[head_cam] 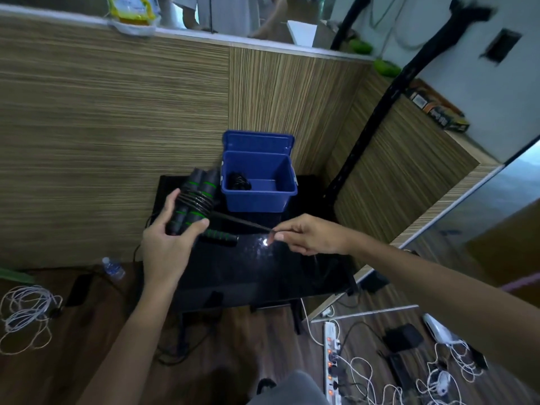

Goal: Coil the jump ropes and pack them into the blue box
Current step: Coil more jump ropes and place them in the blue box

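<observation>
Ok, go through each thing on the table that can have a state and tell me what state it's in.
Blue box: lid open, a dark coiled rope inside.
Held jump rope: handles paired, cord partly wrapped round them.
Left hand: grips the paired handles.
Right hand: pinches the cord, pulled taut.
Spare handle: lying flat on the black table.

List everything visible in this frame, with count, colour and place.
blue box: one, blue, lid open, back of table
coiled rope: one, black, inside box
jump rope handles: two, black with green bands, cord wound round, in left hand
cord: one, black, stretched between the hands
spare handle: one, black and green, on table
table: one, glossy black
water bottle: one, clear, floor left
power strip: one, white, floor right
left hand: grips handles
right hand: pinches cord
</observation>
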